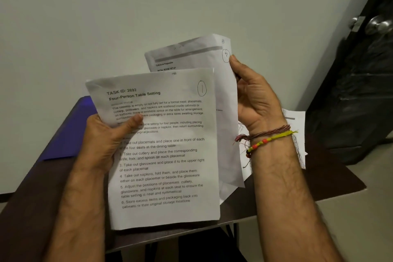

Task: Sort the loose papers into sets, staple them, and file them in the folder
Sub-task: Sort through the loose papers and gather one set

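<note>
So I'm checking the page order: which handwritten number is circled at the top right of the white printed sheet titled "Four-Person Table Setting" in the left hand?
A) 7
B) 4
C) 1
C: the white printed sheet titled "Four-Person Table Setting", gripped by the left hand, shows a circled handwritten 1 at its top right corner.

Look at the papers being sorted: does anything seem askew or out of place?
Yes. The back sheet held by the right hand is tilted and curling, not squared with the front sheet in the left hand.

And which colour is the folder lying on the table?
The folder is dark blue to purple; the head view shows it, left of the left hand.
</note>
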